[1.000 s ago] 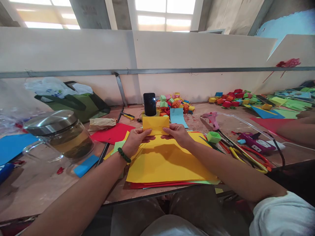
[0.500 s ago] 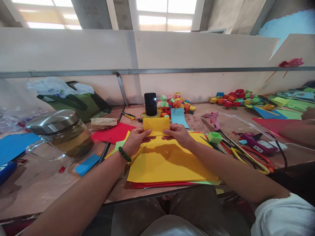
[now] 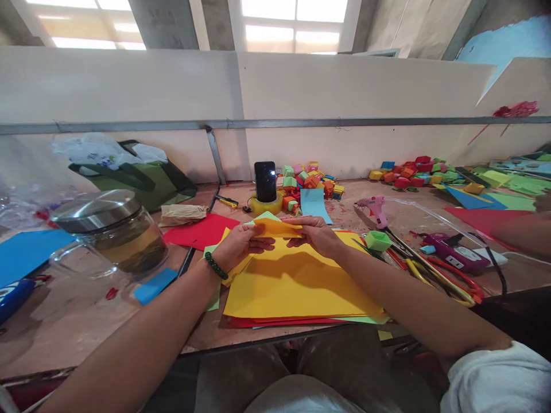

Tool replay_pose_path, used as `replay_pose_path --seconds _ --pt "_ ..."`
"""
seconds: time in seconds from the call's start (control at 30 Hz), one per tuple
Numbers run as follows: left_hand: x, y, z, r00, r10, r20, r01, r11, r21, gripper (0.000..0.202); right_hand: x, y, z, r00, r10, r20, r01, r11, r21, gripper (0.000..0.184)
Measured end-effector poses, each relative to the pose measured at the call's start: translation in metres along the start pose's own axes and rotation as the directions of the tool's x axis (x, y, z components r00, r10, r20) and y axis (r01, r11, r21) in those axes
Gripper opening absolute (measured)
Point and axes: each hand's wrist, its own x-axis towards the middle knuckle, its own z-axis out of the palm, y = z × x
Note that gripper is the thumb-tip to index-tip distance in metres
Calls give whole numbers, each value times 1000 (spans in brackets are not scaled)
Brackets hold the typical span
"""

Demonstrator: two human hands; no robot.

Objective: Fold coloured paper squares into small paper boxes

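Brown tabletop [image 3: 99, 321] meets pale partition [image 3: 344, 86] — both hands [image 3: 235, 245] [image 3: 319, 236] hold yellow paper [image 3: 279, 229].

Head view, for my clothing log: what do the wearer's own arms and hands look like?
The left hand is ungloved, with a bracelet of dark green, rounded beads at its wrist. The right hand is ungloved too, its wrist unadorned. A pale, creased sleeve shows high on the right arm; none shows on the left arm.
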Motion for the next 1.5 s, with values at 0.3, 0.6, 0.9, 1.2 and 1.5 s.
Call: replay_pose_path --seconds 0.3,0.6,0.9,1.2,1.5 --pt "-5 12 -4 993 -110 44 110 994 -9 43 3 6 -2 999 -32 -7 32 999 -39 20" --pt "-7 7 1 1000 10 -18 -8 996 88 16 6 6 -11 992 83 99 -85 996 13 13" --pt "-17 -9 22 897 436 79 -406 738 539 24 -9 -13 2 955 -167 246 261 868 -422 41" --pt "-27 -8 33 835 538 120 -545 775 320 30 -10 -9 4 887 -98 452 320 836 -446 33" --pt "-29 -8 33 844 525 107 -526 774 354 31 -10 -9 4 896 -59 440 283 839 -465 41"
